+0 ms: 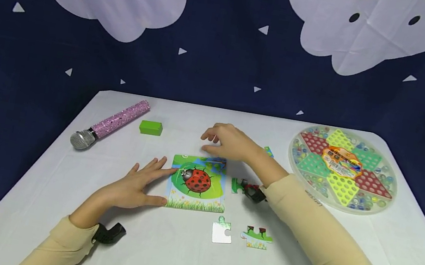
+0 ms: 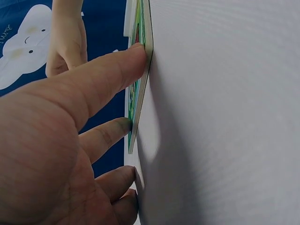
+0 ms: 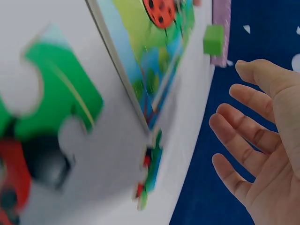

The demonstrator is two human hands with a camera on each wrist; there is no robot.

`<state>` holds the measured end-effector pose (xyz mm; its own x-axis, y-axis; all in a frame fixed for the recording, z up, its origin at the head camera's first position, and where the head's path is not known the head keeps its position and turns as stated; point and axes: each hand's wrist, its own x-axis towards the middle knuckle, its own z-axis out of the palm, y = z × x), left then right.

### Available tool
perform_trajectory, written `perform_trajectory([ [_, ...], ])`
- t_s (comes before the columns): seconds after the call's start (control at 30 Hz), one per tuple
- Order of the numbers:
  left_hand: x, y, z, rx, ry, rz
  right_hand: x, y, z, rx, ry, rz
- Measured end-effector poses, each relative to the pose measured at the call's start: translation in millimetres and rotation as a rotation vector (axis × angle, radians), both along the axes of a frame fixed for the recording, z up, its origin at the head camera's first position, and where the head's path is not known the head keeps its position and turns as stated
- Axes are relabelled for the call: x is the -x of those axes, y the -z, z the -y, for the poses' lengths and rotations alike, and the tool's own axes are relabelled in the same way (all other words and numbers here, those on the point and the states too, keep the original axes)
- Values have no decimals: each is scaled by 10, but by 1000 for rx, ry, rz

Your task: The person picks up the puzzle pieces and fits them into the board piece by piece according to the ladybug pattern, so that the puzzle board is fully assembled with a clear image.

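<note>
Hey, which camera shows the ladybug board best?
The head view: it shows the ladybug board nearly whole, picture side up. The left wrist view catches only a sliver, almost edge-on; the right wrist view shows part, cut off at the top.

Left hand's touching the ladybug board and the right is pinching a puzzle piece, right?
Not quite: the right hand is empty, its fingers spread, as the right wrist view shows. The left hand does touch the ladybug board.
</note>
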<state>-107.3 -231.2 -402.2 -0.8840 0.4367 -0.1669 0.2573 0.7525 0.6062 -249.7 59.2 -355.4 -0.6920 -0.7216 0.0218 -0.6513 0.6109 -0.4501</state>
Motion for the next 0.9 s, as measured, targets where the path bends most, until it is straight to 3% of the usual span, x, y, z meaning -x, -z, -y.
perform_trajectory([
  [0.33, -8, 4, 9, -9, 2, -6, 95, -148, -353, -14, 53, 11],
  [0.9, -11, 4, 10, -16, 1, -5, 163, -151, -713, -27, 97, 29],
])
